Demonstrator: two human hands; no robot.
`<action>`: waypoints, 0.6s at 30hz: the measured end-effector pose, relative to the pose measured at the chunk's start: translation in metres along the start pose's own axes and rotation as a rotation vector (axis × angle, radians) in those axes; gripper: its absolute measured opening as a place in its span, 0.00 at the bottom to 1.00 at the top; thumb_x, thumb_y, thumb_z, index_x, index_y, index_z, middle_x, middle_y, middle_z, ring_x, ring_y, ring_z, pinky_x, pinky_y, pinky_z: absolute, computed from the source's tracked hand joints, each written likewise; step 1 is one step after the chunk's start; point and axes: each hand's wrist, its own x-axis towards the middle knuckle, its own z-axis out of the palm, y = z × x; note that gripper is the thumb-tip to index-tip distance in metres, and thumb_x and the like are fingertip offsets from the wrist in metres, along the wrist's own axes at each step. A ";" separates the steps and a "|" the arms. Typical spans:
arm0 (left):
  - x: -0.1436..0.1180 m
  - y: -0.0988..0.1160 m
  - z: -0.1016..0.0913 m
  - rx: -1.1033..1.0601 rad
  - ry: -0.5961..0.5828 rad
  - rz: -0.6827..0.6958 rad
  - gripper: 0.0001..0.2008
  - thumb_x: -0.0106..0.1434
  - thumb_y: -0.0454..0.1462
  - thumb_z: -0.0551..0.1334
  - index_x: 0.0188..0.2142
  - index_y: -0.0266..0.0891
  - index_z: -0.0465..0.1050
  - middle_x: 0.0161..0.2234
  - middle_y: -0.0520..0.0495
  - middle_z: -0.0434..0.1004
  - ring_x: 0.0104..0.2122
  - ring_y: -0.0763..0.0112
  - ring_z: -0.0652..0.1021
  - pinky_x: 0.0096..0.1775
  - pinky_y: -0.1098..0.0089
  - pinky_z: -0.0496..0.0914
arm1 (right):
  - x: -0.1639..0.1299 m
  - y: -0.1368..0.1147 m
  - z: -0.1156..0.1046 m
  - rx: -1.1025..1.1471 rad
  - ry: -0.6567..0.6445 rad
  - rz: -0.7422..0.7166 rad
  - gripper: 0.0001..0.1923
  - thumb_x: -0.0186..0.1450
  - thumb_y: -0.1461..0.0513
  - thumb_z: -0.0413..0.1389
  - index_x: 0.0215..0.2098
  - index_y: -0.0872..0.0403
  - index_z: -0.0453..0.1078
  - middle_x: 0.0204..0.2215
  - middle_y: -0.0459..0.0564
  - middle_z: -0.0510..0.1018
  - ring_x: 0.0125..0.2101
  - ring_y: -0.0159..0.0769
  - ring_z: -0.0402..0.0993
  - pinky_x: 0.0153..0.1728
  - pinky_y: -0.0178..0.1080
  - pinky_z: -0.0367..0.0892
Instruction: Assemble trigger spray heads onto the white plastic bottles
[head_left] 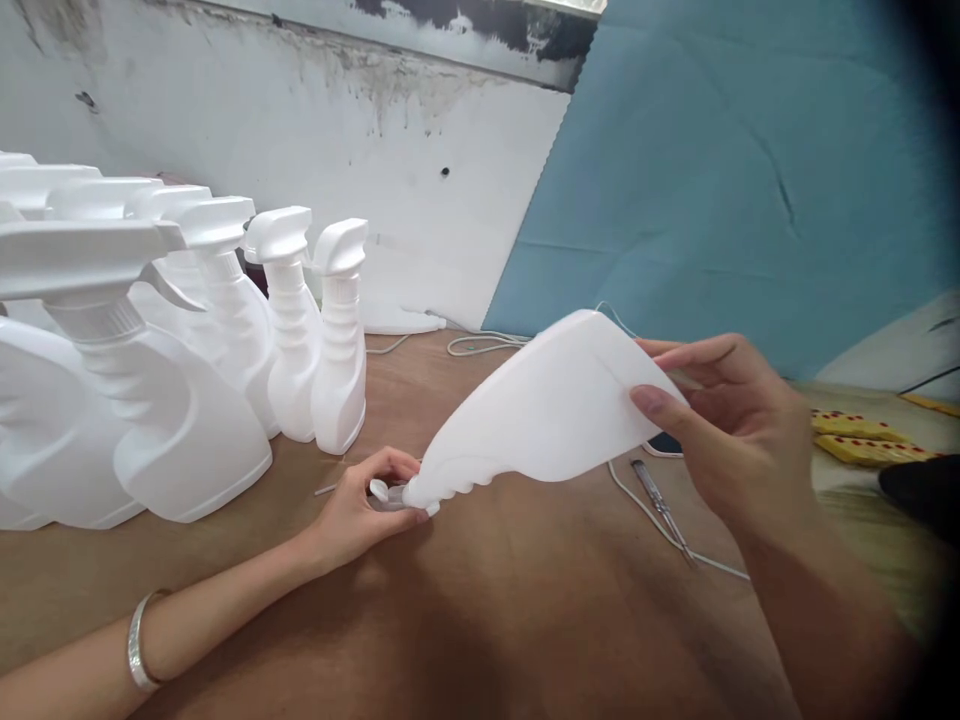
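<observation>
A white plastic spray bottle body (540, 410) is held tilted above the table, its neck pointing down to the left. My right hand (727, 410) pinches it near the base, thumb on the near face and fingers behind. At the neck, my left hand (367, 505) is closed around a small clear and white plastic piece (386, 492). This piece meets the bottle's mouth; whether it is fixed there I cannot tell. No trigger head shows on this bottle.
White spray bottles with trigger heads (187, 420) stand in rows at the left. A screwdriver (664, 510) and a pale cable (712, 565) lie on the brown table (525, 620) by my right arm. Yellow packets (870, 440) lie far right. Behind are a stained wall (420, 190) and blue cloth (720, 170).
</observation>
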 end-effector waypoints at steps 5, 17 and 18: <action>-0.005 0.000 0.003 -0.202 0.191 -0.096 0.24 0.43 0.41 0.69 0.37 0.42 0.60 0.28 0.54 0.73 0.26 0.73 0.72 0.28 0.76 0.66 | -0.024 0.042 -0.030 0.119 0.096 0.253 0.18 0.49 0.59 0.63 0.38 0.47 0.66 0.36 0.45 0.73 0.32 0.33 0.69 0.23 0.31 0.63; -0.014 0.024 -0.014 0.220 -0.130 -0.210 0.10 0.49 0.40 0.62 0.29 0.40 0.63 0.25 0.55 0.70 0.25 0.75 0.67 0.27 0.78 0.62 | -0.073 0.100 0.001 0.171 0.184 0.475 0.14 0.54 0.53 0.58 0.36 0.51 0.70 0.32 0.44 0.74 0.29 0.32 0.68 0.27 0.32 0.63; -0.017 0.030 -0.017 0.226 -0.153 -0.244 0.11 0.48 0.38 0.62 0.31 0.41 0.63 0.27 0.55 0.70 0.26 0.75 0.68 0.26 0.78 0.62 | -0.078 0.100 0.004 0.196 0.155 0.492 0.15 0.55 0.53 0.57 0.39 0.51 0.69 0.35 0.46 0.74 0.32 0.34 0.70 0.29 0.33 0.64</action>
